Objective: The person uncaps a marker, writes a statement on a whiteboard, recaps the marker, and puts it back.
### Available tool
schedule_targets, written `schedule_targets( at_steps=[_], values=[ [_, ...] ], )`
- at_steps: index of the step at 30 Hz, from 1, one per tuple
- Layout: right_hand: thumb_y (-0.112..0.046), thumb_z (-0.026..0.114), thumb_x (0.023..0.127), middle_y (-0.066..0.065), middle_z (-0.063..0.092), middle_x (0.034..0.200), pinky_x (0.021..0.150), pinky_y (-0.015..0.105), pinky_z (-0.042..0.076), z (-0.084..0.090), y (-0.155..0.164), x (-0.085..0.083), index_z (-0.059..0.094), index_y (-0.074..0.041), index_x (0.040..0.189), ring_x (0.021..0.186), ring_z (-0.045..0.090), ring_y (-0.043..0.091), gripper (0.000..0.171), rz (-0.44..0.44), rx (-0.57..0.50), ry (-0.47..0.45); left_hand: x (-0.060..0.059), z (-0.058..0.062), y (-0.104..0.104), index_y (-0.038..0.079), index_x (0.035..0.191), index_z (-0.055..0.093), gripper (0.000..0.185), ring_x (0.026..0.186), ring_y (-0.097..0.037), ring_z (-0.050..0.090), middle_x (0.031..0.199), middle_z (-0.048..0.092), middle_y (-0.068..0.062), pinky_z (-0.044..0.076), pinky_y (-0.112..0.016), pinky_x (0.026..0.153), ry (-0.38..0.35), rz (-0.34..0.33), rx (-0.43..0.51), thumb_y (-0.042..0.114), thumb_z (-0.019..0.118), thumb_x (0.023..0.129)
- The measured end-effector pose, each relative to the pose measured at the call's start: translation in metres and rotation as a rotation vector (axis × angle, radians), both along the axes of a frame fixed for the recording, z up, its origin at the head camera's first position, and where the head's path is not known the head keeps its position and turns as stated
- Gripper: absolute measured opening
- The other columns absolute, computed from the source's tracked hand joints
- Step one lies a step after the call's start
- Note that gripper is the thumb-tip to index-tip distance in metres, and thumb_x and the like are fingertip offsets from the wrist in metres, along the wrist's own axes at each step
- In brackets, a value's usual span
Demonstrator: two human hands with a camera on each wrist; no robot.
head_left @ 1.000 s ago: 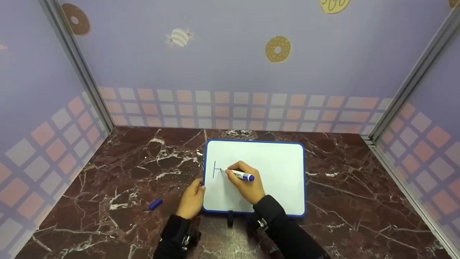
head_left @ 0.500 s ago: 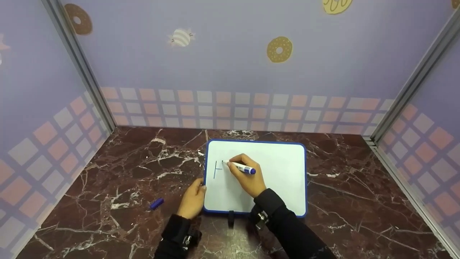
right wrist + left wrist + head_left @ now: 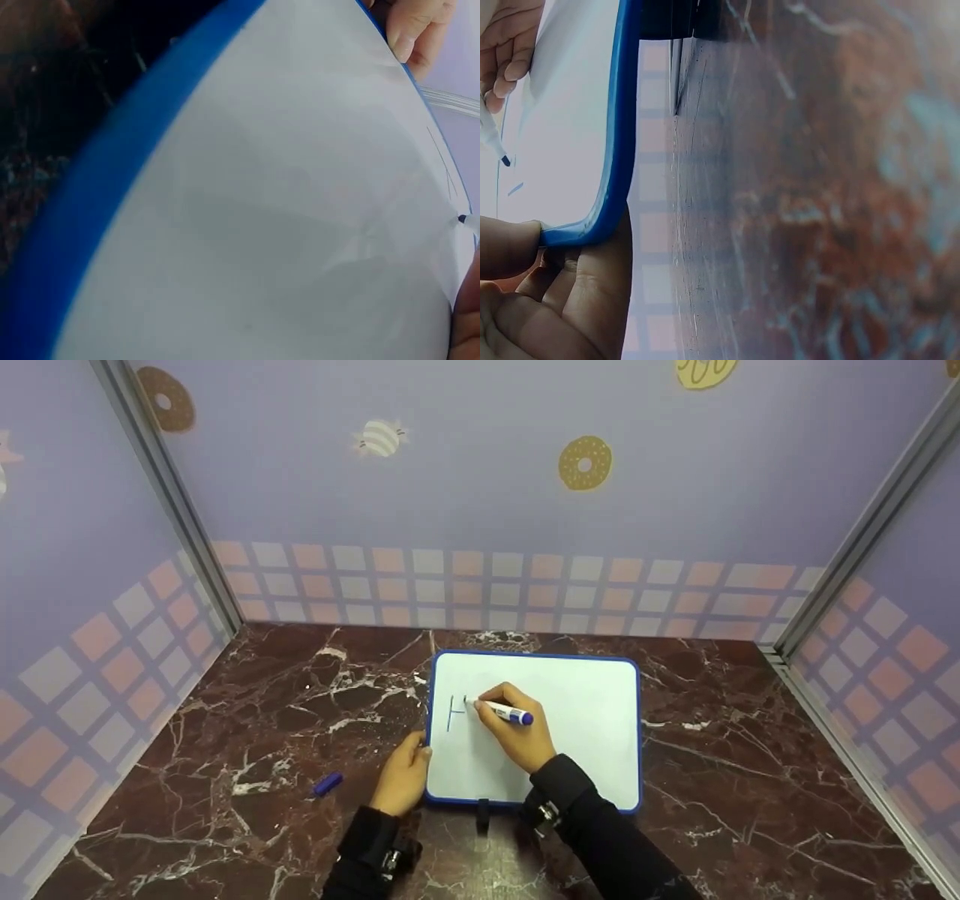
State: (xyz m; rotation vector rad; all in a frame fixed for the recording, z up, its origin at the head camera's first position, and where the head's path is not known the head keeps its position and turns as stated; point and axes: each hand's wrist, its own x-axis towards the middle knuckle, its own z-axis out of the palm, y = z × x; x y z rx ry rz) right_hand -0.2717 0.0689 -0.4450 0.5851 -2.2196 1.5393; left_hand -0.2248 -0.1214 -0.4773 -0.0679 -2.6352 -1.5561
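A small whiteboard with a blue frame (image 3: 585, 690) lies flat on the dark red marble table (image 3: 247, 720). My right hand (image 3: 517, 731) grips a blue and white marker (image 3: 504, 710), its tip touching the board's left part beside thin drawn strokes (image 3: 452, 712). My left hand (image 3: 401, 776) holds the board's near left edge, thumb on the blue frame (image 3: 619, 150). The marker tip (image 3: 505, 160) shows in the left wrist view. The right wrist view is filled by the white board surface (image 3: 285, 225) and the marker tip (image 3: 462, 219).
A blue marker cap (image 3: 327, 784) lies on the table left of my left hand. Lilac walls with a tiled pattern close the table at the back and both sides. A dark clip (image 3: 481, 813) sits at the board's near edge.
My right hand has lifted the marker from the short horizontal stroke and shifted it up and slightly right, to the start of a new stroke. The left hand stays on the board's edge.
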Motion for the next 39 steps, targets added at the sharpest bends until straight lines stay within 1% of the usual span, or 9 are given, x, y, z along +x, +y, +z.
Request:
schedule_targets(
  at_steps=[6,11,14,20,28,32,35,39],
  values=[
    [-0.018,0.069,0.09,0.003,0.073,0.089,0.065,0.021,0.049,-0.002,0.001,0.002,0.069,-0.012,0.089,0.074,0.063,0.009,0.006,0.01,0.004,-0.004,-0.001,0.0,0.0,-0.01,0.132,0.048,0.036,0.12,-0.046,0.055,0.128,0.056,-0.034,0.044,-0.057,0.1,0.008,-0.017,-0.002,0.007,0.043,0.101],
    [-0.017,0.07,0.09,0.003,0.072,0.086,0.062,0.021,0.047,-0.005,0.002,0.005,0.069,-0.013,0.087,0.07,0.059,0.007,0.005,0.02,0.012,0.007,0.0,0.0,-0.001,-0.01,0.132,0.049,0.035,0.118,-0.046,0.056,0.127,0.057,-0.034,0.044,-0.057,0.1,0.015,-0.012,0.002,0.006,0.044,0.1],
    [-0.017,0.07,0.09,0.002,0.073,0.087,0.063,0.021,0.048,-0.007,0.002,0.007,0.069,-0.013,0.087,0.072,0.062,0.008,0.005,0.029,0.016,0.004,-0.001,0.0,-0.001,-0.01,0.132,0.049,0.036,0.119,-0.047,0.055,0.127,0.057,-0.034,0.044,-0.058,0.101,0.02,-0.011,-0.004,0.006,0.044,0.1],
    [-0.018,0.07,0.09,0.002,0.074,0.09,0.066,0.021,0.049,-0.009,0.002,0.013,0.069,-0.014,0.086,0.077,0.065,0.011,0.006,0.055,0.016,-0.025,-0.002,-0.001,-0.002,-0.008,0.132,0.05,0.036,0.115,-0.045,0.057,0.124,0.059,-0.033,0.045,-0.057,0.098,0.018,-0.002,-0.017,0.007,0.044,0.1],
    [-0.016,0.07,0.089,0.001,0.074,0.089,0.063,0.02,0.047,-0.014,0.004,0.021,0.069,-0.011,0.087,0.072,0.06,0.008,0.005,0.074,0.041,-0.056,-0.002,-0.001,-0.001,-0.009,0.132,0.049,0.036,0.115,-0.044,0.057,0.125,0.059,-0.032,0.045,-0.056,0.098,0.009,0.002,-0.011,0.008,0.044,0.101],
    [-0.016,0.069,0.09,0.002,0.073,0.089,0.063,0.02,0.047,-0.016,0.006,0.023,0.069,-0.01,0.088,0.071,0.06,0.007,0.007,0.082,0.056,-0.048,-0.002,-0.002,-0.001,-0.008,0.131,0.05,0.035,0.112,-0.042,0.059,0.121,0.061,-0.031,0.046,-0.055,0.096,0.014,-0.001,-0.014,0.008,0.044,0.1],
    [-0.018,0.07,0.09,0.003,0.073,0.088,0.063,0.02,0.048,-0.015,0.007,0.021,0.069,-0.011,0.087,0.071,0.06,0.007,0.008,0.063,0.022,-0.045,-0.002,-0.002,0.0,-0.008,0.131,0.051,0.035,0.109,-0.039,0.06,0.117,0.063,-0.03,0.047,-0.054,0.094,0.014,0.002,-0.021,0.008,0.044,0.1],
    [-0.018,0.071,0.09,0.004,0.072,0.087,0.064,0.02,0.048,-0.013,0.01,0.017,0.069,-0.014,0.086,0.072,0.06,0.007,0.006,0.006,-0.047,-0.046,-0.002,-0.003,0.0,-0.008,0.131,0.051,0.035,0.107,-0.039,0.061,0.116,0.063,-0.03,0.048,-0.054,0.094,0.012,0.004,-0.02,0.008,0.044,0.1]
  ],
)
